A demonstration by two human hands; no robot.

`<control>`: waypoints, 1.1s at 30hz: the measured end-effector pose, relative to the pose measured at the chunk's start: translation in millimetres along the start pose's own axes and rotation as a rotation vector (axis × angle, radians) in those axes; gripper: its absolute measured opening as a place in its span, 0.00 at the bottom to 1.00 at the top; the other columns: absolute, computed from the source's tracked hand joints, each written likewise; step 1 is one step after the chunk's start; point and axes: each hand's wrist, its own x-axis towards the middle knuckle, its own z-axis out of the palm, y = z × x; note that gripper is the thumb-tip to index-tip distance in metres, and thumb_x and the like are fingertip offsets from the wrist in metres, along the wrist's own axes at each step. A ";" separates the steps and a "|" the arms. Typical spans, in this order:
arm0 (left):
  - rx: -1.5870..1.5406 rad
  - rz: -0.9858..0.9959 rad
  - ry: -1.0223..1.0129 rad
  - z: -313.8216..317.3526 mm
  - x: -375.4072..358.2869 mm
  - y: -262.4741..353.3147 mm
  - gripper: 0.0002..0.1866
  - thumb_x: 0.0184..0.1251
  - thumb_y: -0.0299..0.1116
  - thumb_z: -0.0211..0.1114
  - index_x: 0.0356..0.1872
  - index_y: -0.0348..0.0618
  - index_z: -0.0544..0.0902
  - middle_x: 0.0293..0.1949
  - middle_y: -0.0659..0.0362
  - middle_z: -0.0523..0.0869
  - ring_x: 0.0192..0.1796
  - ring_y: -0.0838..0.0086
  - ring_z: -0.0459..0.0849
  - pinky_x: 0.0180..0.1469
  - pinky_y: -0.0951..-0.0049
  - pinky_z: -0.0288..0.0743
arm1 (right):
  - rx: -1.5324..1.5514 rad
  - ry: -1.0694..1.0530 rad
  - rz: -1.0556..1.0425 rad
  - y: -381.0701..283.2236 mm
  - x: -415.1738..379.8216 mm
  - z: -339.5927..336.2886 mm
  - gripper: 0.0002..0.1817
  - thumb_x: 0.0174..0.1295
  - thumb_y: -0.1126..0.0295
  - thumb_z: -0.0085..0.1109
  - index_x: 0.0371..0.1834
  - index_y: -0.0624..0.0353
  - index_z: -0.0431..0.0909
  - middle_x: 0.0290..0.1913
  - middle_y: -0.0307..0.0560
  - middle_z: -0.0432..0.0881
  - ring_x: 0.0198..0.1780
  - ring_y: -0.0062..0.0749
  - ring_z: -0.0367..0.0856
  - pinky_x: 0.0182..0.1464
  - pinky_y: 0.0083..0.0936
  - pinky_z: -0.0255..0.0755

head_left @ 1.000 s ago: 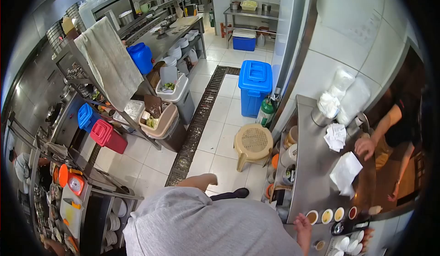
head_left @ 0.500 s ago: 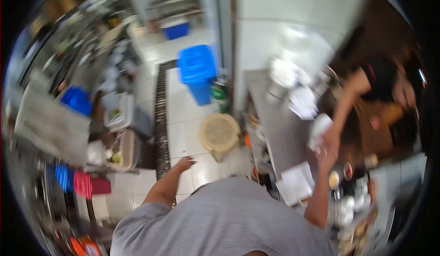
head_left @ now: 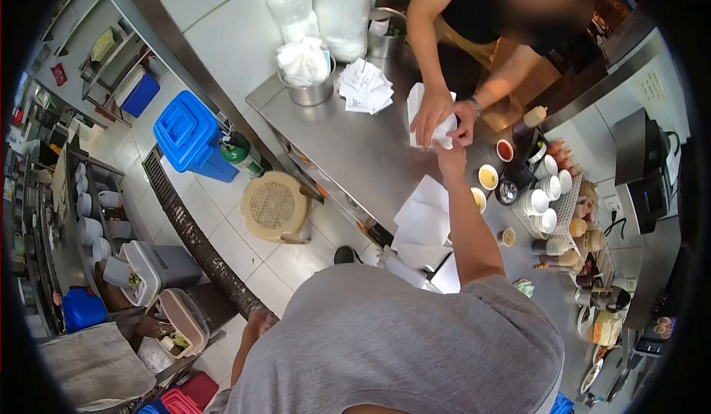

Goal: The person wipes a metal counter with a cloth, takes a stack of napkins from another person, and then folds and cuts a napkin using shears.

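Note:
A white paper-wrapped packet (head_left: 416, 110) lies on the steel counter (head_left: 355, 144). My right hand (head_left: 450, 161) reaches across and pinches the packet's near corner. Both hands of a co-worker (head_left: 433, 118) press on the same packet from the far side, partly covering it and lying close to my fingers. Low at my left side hangs my left hand (head_left: 258, 324), its fingers curled, with nothing visible in them. White paper sheets (head_left: 422, 214) lie under my right forearm.
Printed slips (head_left: 364, 87) and a steel pot of white packets (head_left: 307, 81) stand farther left on the counter. Sauce bowls (head_left: 488, 177) and stacked white cups (head_left: 535, 203) are at the right. A beige stool (head_left: 275, 207) and blue bin (head_left: 189, 136) stand on the floor.
The view has turned right and sharpened, bringing the counter nearer the middle. The co-worker now has both hands on the packet. My right arm still reaches to it, and my left hand is lower in view.

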 end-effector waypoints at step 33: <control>0.185 -0.038 -0.041 45.9 132.8 37.3 0.27 0.63 0.48 0.60 0.53 0.35 0.80 0.55 0.44 0.81 0.60 0.52 0.77 0.62 0.63 0.70 | -0.524 -0.281 -0.812 31.7 -156.7 28.2 0.18 0.60 0.72 0.57 0.53 0.64 0.72 0.54 0.58 0.75 0.56 0.56 0.71 0.59 0.43 0.63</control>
